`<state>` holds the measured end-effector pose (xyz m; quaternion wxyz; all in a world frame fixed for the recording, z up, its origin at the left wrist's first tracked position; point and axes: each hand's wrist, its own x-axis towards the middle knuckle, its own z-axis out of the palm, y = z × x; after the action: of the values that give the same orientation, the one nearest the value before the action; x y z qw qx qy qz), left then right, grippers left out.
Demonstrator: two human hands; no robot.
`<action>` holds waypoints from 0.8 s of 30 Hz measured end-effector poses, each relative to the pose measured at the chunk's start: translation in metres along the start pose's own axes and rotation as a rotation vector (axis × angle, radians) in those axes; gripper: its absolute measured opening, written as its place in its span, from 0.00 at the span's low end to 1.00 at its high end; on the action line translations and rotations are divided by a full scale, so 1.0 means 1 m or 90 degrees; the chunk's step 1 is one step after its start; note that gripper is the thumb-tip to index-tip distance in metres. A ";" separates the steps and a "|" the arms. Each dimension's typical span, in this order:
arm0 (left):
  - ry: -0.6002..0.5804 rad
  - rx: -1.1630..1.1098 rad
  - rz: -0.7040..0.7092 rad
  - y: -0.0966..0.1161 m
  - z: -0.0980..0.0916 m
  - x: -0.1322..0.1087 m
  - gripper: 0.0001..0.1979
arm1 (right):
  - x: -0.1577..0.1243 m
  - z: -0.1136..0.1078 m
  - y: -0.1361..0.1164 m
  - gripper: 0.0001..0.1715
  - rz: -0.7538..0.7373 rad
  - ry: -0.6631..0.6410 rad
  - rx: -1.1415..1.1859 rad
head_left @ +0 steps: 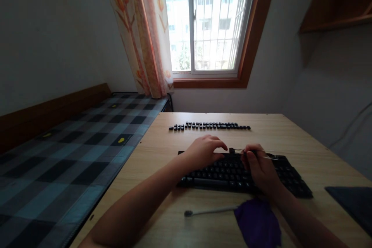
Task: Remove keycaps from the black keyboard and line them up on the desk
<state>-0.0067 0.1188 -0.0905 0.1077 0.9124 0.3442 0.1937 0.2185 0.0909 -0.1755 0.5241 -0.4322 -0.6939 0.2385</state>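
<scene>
A black keyboard [215, 182] lies on the wooden table, with keys in place on its lower rows. Over its upper left part is my left hand [205, 151], holding nothing, thumb and fingers apart. My right hand [260, 166] is closed above the keyboard's right half, its fingers pinched round a thin wire keycap puller [270, 158]; most of the tool is hidden in the grip. One small black keycap [231, 150] shows between the two hands, at the keyboard's back edge. Whether the puller's wire touches it, I cannot tell.
Several loose black keycaps [215, 125] lie in rows farther back on the table [157, 162]. In front of the keyboard are a brush [188, 213] with a pale handle and a purple cloth [257, 223]. A dark flat item [351, 201] lies right; a checked bed [72, 162] stands left.
</scene>
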 end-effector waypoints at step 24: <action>0.022 -0.001 0.016 0.010 0.025 0.002 0.07 | -0.008 0.000 -0.014 0.07 -0.241 -0.040 -0.159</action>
<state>0.0113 0.1112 -0.1096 0.1000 0.9130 0.3347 0.2109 0.2143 0.0771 -0.1688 0.4799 -0.3485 -0.8027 0.0617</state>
